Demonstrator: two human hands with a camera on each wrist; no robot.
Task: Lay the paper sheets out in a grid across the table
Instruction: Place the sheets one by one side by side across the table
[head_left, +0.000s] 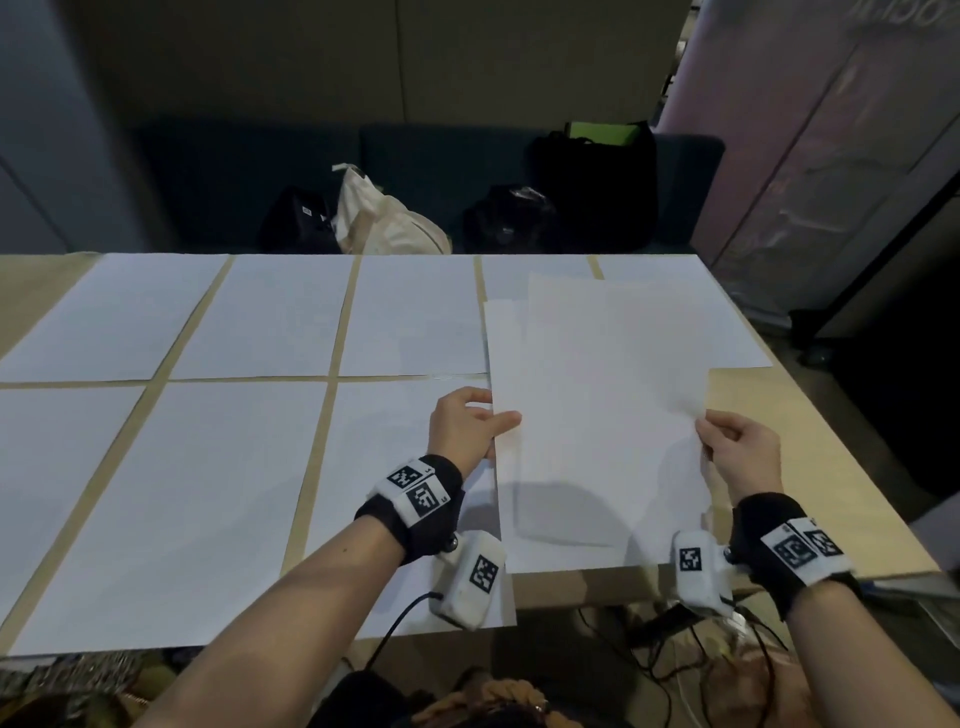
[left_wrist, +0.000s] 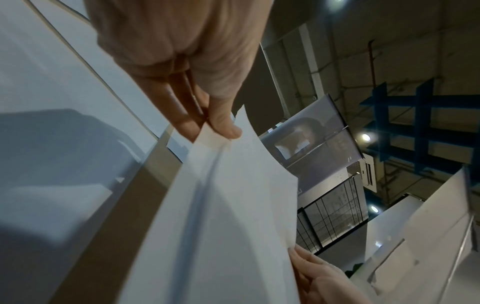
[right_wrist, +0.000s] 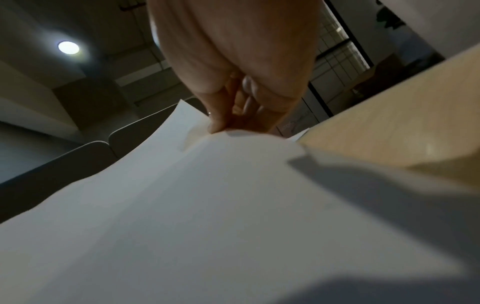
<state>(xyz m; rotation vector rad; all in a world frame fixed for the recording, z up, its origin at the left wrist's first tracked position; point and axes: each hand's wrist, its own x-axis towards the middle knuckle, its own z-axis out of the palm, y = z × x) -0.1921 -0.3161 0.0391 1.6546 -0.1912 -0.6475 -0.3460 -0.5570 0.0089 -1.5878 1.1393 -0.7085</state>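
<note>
Paper sheets: light, floppy, best pinched at opposite edges

Paper sheets (head_left: 270, 317) lie flat on the table (head_left: 831, 499): five in the far row, three in the near row, with one more under the lifted one at about 3 o'clock. The left hand (head_left: 465, 426) and right hand (head_left: 740, 449) each pinch a side edge of the lifted sheet (head_left: 597, 395). It sags and would likely crease if gripped hard.

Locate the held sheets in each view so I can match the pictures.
Head: held sheets right of centre, between left hand and right hand.
Left wrist: centre to bottom, pinched at the top.
Right wrist: filling the lower half, pinched at the top edge.
Shared landmark: bare table beside them.
</note>
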